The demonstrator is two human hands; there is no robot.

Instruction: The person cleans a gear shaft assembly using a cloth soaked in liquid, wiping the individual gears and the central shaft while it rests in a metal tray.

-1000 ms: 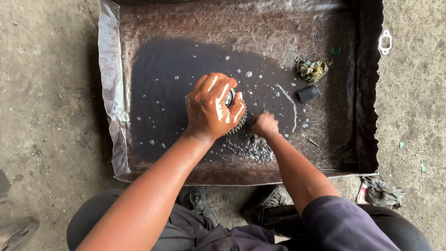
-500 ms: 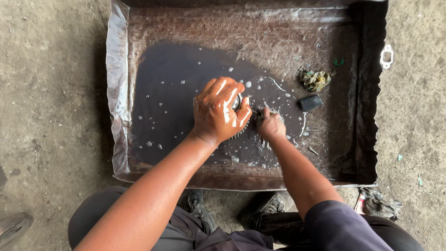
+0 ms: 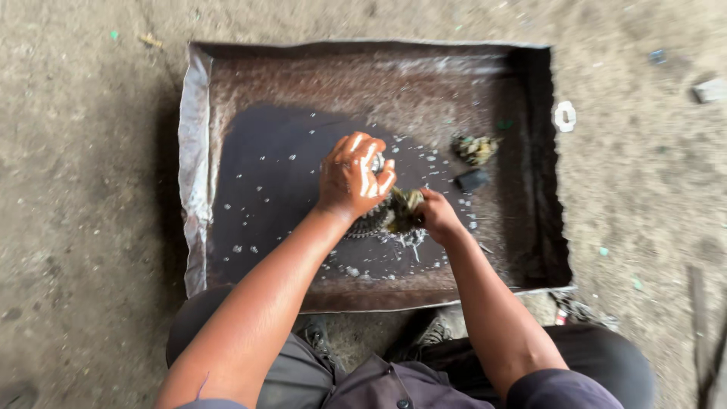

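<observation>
While it sits in the dark oily liquid of the dented rectangular metal tray, I log the round toothed steel gear: heavy, rigid, slick. My left hand clasps its top; my right hand clenches a grimy rag. Best held by the rim.

head cam | above, looks straight down | mid-range | whole tray in frame, near edge by the knees | single view, nothing shared
</observation>
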